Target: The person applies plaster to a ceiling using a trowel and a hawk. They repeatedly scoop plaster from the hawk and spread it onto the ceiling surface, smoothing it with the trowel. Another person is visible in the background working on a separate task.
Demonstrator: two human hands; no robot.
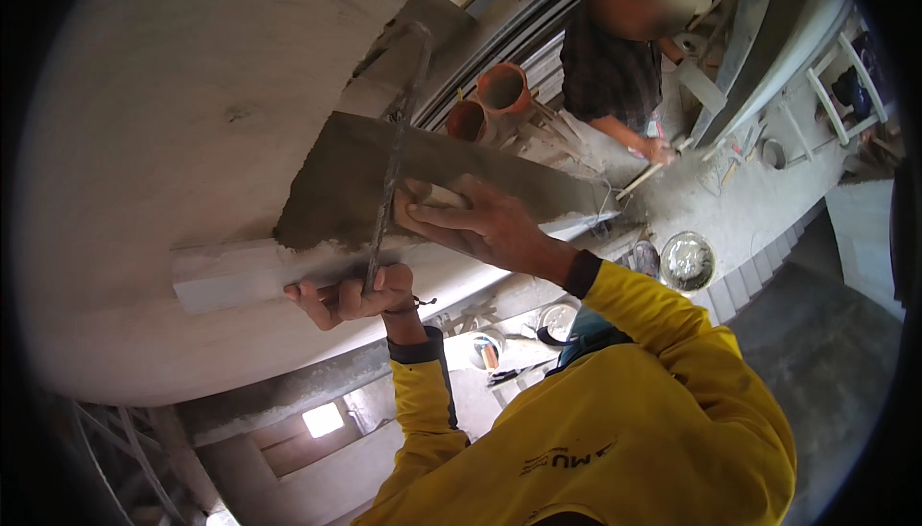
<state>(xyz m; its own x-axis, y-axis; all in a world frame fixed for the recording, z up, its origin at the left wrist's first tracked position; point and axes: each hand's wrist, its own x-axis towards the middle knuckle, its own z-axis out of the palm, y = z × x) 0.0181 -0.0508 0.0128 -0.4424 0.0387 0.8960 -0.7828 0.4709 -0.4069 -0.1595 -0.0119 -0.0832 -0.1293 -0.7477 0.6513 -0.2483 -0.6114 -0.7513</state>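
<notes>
A thin bent metal rod (396,146) runs across a ledge coated with wet grey mortar (336,175). My left hand (351,295) is at the rod's lower end, palm up, its fingers curled around it beside the ledge's pale lower edge. My right hand (495,223) grips a small pale block (437,196) against the mortar face, just right of the rod. Whether the block is a sponge or wood I cannot tell. A smooth pale strip (230,276) continues the ledge to the left.
Beyond the ledge, a person in a dark checked shirt (610,60) works with a long stick. Two orange buckets (503,87) stand near them. Below right is a bucket of pale mix (688,262), close to steps (759,271). A white ladder (845,89) stands far right.
</notes>
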